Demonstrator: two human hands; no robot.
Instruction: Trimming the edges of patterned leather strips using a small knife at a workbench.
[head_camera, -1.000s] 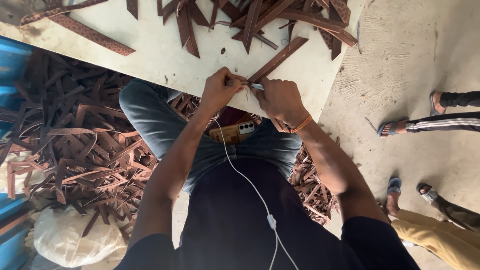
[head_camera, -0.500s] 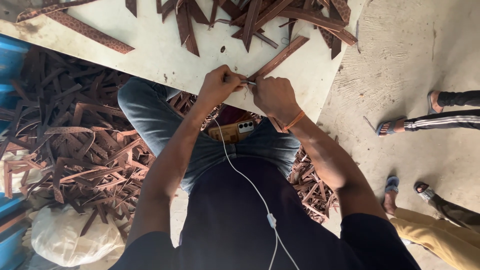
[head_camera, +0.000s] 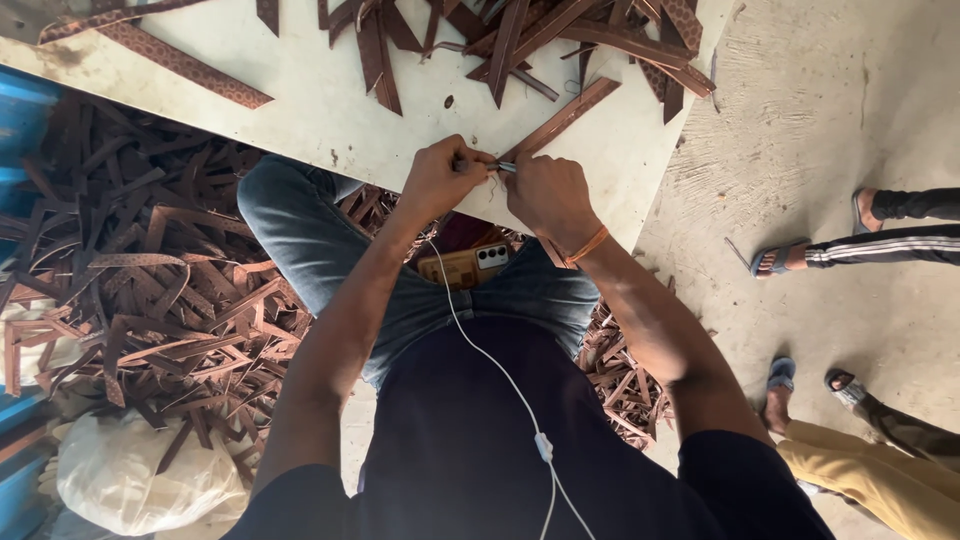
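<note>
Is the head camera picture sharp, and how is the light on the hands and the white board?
Head view: mostly sharp, lit by soft even daylight with only faint shadows; the white board shows no glare; both hands, left hand and right hand, are clear; wide-angle stretching shows towards the edges.

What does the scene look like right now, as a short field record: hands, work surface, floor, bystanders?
left hand: pinching the near end of a brown strip
right hand: closed on the same strip end, orange wristband
surface: pale board strewn with brown strips
lap: phone, white cable
floor left: heap of strip offcuts, white sack
bystanders: sandalled feet at right
</note>
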